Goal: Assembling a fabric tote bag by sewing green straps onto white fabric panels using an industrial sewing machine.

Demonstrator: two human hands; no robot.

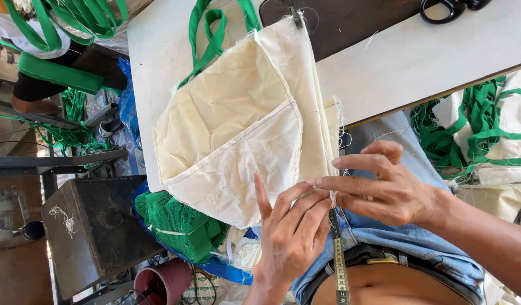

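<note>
A cream cloth bag (pixel 232 130) with green handles (pixel 212 31) is spread over the edge of a white bench (pixel 419 56), its lower corner hanging off the bench toward the person's lap. The landmark taken here is this bag.

At the bag's lower right edge, where a frayed seam runs down, both hands are gathered. The left hand (pixel 291 234) is seen just below the bag, fingers stretched upward, their tips lying on the fabric near the seam. The right hand (pixel 387 189) is held just to the right of the bag, with its forefinger and thumb pinched on the frayed edge of the cloth; the other fingers are left spread above. Neither hand is clenched into a fist.

A measuring tape (pixel 339 260) is seen hanging below the bag's pinched edge, between the two hands, over blue jeans (pixel 396 237). Whether it is gripped by either hand cannot be told.

Above the bag, at the far side of the bench, black scissors (pixel 450 8) are laid. A stack of folded green mesh (pixel 181 223) is seen below the bag's left corner, beside a dark metal box (pixel 96 231). More cream and green bags (pixel 486 130) are piled to the right of the bag, beyond the bench.
</note>
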